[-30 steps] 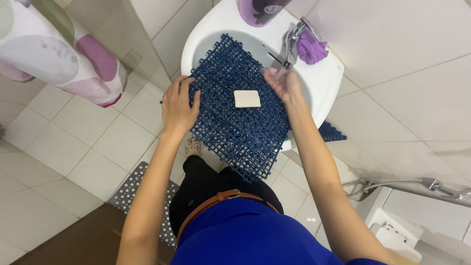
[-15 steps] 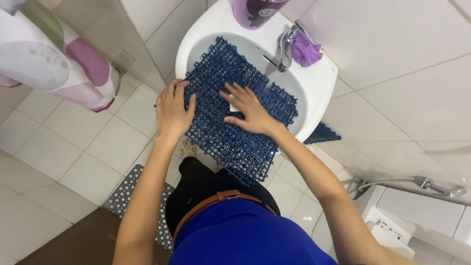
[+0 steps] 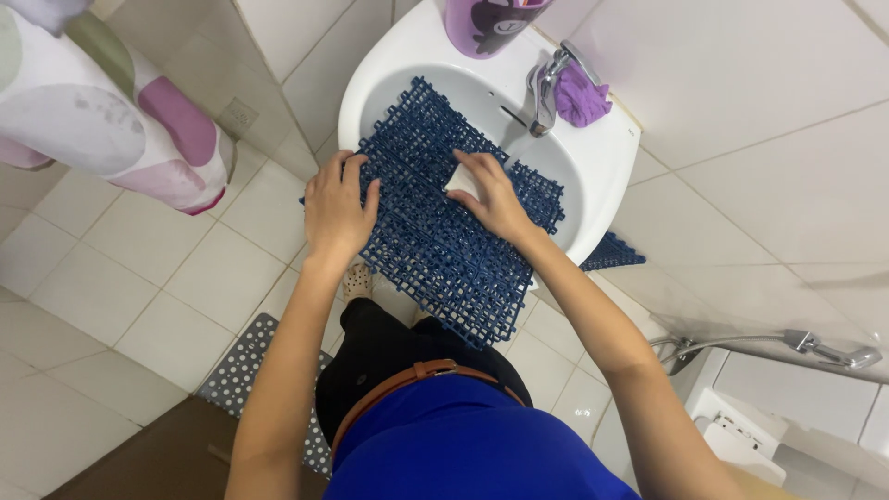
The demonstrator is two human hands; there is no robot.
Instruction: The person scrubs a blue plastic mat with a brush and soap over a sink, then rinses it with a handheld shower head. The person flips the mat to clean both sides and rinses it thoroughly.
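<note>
A dark blue plastic grid mat (image 3: pixel 435 250) lies tilted across the white sink (image 3: pixel 593 176), its lower end hanging over the front rim. My left hand (image 3: pixel 335 208) grips the mat's left edge. My right hand (image 3: pixel 489 196) presses a white bar of soap (image 3: pixel 460 181) flat against the mat's upper middle, fingers closed over it.
A chrome tap (image 3: pixel 546 88) stands at the back of the sink with a purple cloth (image 3: pixel 583 93) beside it and a purple cup (image 3: pixel 491 23) behind. Another blue mat piece (image 3: pixel 611 252) lies on the floor at right. A grey dotted mat (image 3: pixel 250 370) and a shower hose (image 3: pixel 815 347) lie on the tiles.
My right hand went from the tap to the mat, took up the soap that lay there, and now rubs it on the grid. The left hand stayed on the edge.
</note>
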